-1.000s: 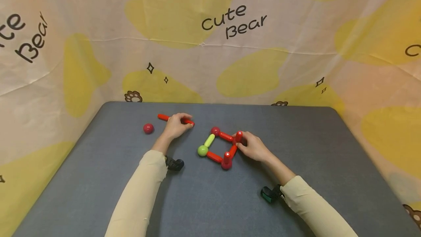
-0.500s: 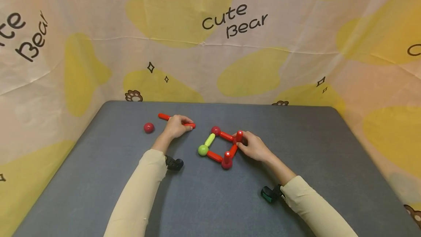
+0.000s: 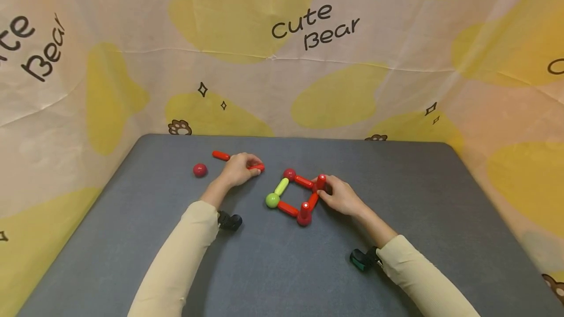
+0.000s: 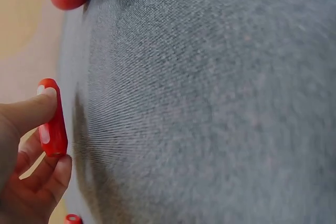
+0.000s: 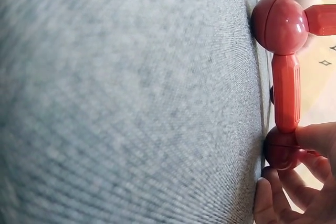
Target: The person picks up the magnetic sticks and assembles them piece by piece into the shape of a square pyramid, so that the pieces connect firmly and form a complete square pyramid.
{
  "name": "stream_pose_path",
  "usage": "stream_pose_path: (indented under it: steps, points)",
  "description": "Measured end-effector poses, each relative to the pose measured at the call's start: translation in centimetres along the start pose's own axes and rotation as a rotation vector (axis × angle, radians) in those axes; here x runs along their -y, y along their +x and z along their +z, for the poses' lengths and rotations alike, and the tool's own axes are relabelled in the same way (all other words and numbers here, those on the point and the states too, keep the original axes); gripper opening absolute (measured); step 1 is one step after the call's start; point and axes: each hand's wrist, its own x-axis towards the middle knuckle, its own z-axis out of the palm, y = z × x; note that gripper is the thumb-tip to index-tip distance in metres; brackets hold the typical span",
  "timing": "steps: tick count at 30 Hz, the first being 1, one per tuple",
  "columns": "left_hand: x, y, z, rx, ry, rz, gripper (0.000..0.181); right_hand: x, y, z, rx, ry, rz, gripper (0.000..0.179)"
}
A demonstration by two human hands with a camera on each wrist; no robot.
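My left hand [image 3: 238, 169] pinches a red rod [image 4: 53, 121] between thumb and fingers, just above the table at the back left. My right hand [image 3: 341, 195] grips the red ball [image 5: 282, 148] at the right corner of a four-sided frame of rods and balls. That frame has a green ball [image 3: 272, 200] at left, a red ball [image 3: 289, 174] at the back and another red ball [image 3: 304, 217] in front. A yellow-green rod [image 3: 281, 187] forms one side; red rods [image 3: 288, 209] form the others. Red rods stand upright on the right and front balls.
A loose red ball [image 3: 200, 170] lies left of my left hand. Behind that hand lies another red rod [image 3: 221, 155]. The grey table [image 3: 273, 273] ends at a patterned cloth backdrop [image 3: 246, 77]. Dark wrist cameras [image 3: 364, 260] hang beneath both sleeves.
My left hand has shifted slightly right with the red rod, which has turned a little in the fingers. The right hand and the frame have stayed in place.
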Motion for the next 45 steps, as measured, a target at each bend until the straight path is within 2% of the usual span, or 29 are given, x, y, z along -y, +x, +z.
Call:
stream_pose_path:
  steps: [7, 14, 28, 37, 45]
  points:
    - [-1.1, -1.0, -0.7, -0.004, 0.012, 0.084, 0.028, 0.1, 0.1, -0.1, 0.004, 0.000, -0.003, 0.027]
    - [-2.2, -2.1, -1.3, -0.008, -0.058, 0.138, 0.024, 0.0, 0.1, -0.2, 0.003, -0.003, 0.000, 0.027]
    - [-4.4, -5.1, -1.2, -0.006, -0.271, 0.163, 0.020, -0.3, 0.0, -0.1, -0.015, -0.002, -0.023, 0.027]
    - [-5.0, -6.5, -0.3, -0.007, -0.306, 0.186, 0.020, -0.3, 0.1, 0.1, -0.015, -0.002, -0.027, 0.026]
    - [-5.0, -6.8, 0.7, 0.002, -0.328, 0.166, 0.021, -0.2, 0.0, 0.1, -0.014, 0.001, -0.021, 0.026]
